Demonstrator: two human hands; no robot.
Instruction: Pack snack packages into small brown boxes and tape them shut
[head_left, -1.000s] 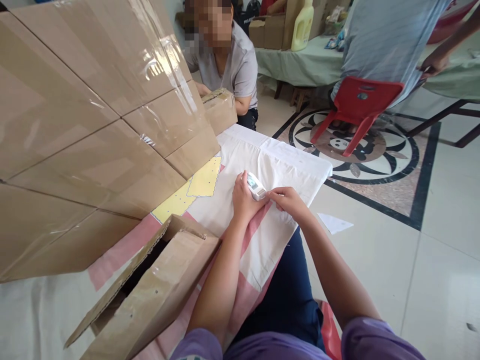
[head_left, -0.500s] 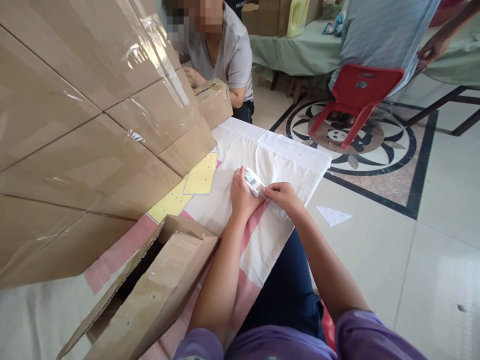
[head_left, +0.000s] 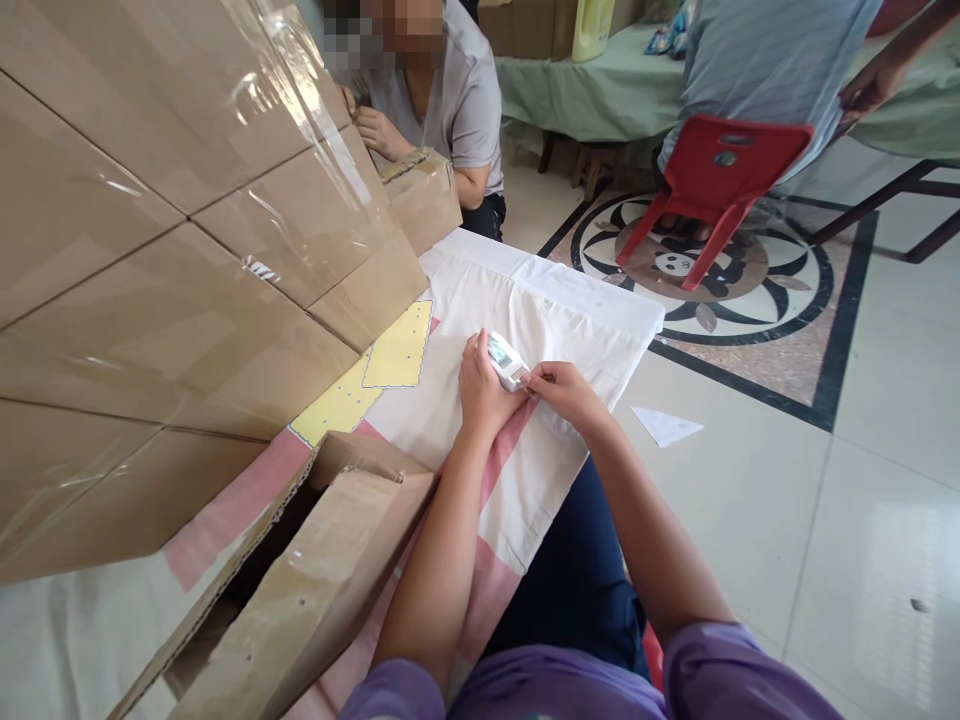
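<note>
My left hand (head_left: 480, 385) is wrapped round a small white device with a little screen (head_left: 504, 360), held just above the white cloth (head_left: 570, 320) on the table. My right hand (head_left: 566, 392) pinches the device's lower end with its fingertips. Both hands meet near the table's right edge. What the right fingertips do at the device is too small to make out.
A stack of taped cardboard boxes (head_left: 172, 250) fills the left. An open box (head_left: 300, 590) lies near my left arm. Yellow sheets (head_left: 375, 375) lie on the cloth. A person in grey (head_left: 442, 100) handles a small box (head_left: 421, 195) opposite. A red chair (head_left: 712, 180) stands on the floor.
Both hands stay on the device with almost no movement. The person opposite has shifted their hands over the small box.
</note>
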